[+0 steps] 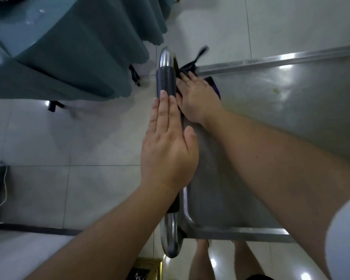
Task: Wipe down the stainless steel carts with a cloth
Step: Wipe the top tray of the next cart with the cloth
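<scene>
— Head view first: where is the cloth (192,71)?
— It is dark, bunched at the corner of the cart (281,122) top where the handle end meets the far rim. Part of it trails over that rim, and a purple edge shows beside the wrist.
— Which hand has it?
— The right hand (198,100) lies flat on it, fingers straight and together, pressing it onto the steel at the handle-end edge. No pinch or curl shows.
— And the left hand (167,146)?
— Also flat, fingers straight and close together. The fingertips rest on the dark grip (166,81) of the cart's handle (171,237); the thumb lies along the inner side, toward the cart's rim. It holds nothing.
— How does the cart's top look?
— A stainless tray surface with a raised rim, streaked with glare from lights, and a small yellowish mark toward the far side. The handle is a chrome tube that curves down at both ends, with the dark sleeve along its middle.
— What surrounds the cart?
— Pale floor tiles (89,138). Off the handle end, a table (18,37) draped in a teal cloth (79,57) that hangs in folds. A white cable (4,190) runs down beside a dark object at the picture's left edge. The person's bare legs (202,259) show below the cart's near rim.
</scene>
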Available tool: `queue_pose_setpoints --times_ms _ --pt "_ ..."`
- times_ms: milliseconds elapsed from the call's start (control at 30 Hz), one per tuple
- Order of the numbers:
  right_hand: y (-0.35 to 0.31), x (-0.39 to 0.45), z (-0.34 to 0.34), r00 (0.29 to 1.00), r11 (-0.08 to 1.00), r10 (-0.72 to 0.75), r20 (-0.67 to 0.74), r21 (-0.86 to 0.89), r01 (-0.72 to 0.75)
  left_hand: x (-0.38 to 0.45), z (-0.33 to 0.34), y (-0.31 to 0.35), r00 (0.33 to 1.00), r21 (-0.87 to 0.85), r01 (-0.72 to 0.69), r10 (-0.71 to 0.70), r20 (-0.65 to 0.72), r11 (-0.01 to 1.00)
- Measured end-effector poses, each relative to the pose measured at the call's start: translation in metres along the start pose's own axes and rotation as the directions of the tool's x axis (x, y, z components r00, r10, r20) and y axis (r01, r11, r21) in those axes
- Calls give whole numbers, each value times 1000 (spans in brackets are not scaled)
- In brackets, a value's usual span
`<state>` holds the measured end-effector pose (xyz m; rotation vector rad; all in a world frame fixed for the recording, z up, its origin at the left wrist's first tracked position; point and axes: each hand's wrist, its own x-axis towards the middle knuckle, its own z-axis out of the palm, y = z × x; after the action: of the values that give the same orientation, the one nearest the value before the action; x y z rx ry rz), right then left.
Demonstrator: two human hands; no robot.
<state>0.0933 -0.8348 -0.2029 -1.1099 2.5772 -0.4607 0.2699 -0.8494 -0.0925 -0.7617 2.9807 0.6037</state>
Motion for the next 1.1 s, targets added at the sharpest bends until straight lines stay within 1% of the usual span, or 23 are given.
queue_pose_setpoints --times_ms 67,167,233,267,333,367,467,533,567,667,767,800,900,1033,1100 --pt "1 3 3 1000 1000 12 -17 -7 -12 0 2 -1 1000 -4 0 0 17 1000" --pt "-7 -24 10 1000 1000 14 -8 4 -14 0 2 -1 1000 22 -8 8 16 1000" --pt "-13 -67 16 999 999 -31 21 -5 31 0 2 1 1000 35 -7 6 8 999" --pt "-15 -94 20 998 998 -57 13 -2 57 -1 2 1 1000 41 2 -2 2 999" --pt "-22 -156 30 996 994 -86 -22 60 87 -3 1 1 1000 52 23 -23 3 998" --pt "-24 -190 38 995 991 -105 -7 79 105 -4 1 1 1000 63 24 -25 9 998" --pt "-17 -291 62 958 969 -246 150 18 246 -4 0 2 1000 95 10 -12 24 995" --pt "-2 -336 68 925 942 -328 193 -9 336 -5 1 1 1000 100 8 -11 26 995" --pt "5 -343 66 914 931 -353 200 -25 365 -7 1 1 1000 99 8 -11 24 995" --pt "24 -320 52 880 900 -406 245 -61 432 -12 1 0 1000 109 6 -8 22 994" --pt "44 -245 33 899 908 -382 214 -91 408 -12 0 1 1000 120 11 -12 7 993" --pt "50 -216 26 919 926 -348 183 -84 367 -11 0 2 1000 125 12 -12 1 992" --pt "67 -133 2 977 977 -186 107 -81 195 -13 0 5 1000 161 -5 6 -6 987" --pt "91 -32 -30 992 988 -75 106 -127 88 -14 2 5 998 225 -58 60 -5 973" --pt "100 -4 -39 994 989 -8 108 -146 24 -14 4 6 996 249 -81 85 -7 965"
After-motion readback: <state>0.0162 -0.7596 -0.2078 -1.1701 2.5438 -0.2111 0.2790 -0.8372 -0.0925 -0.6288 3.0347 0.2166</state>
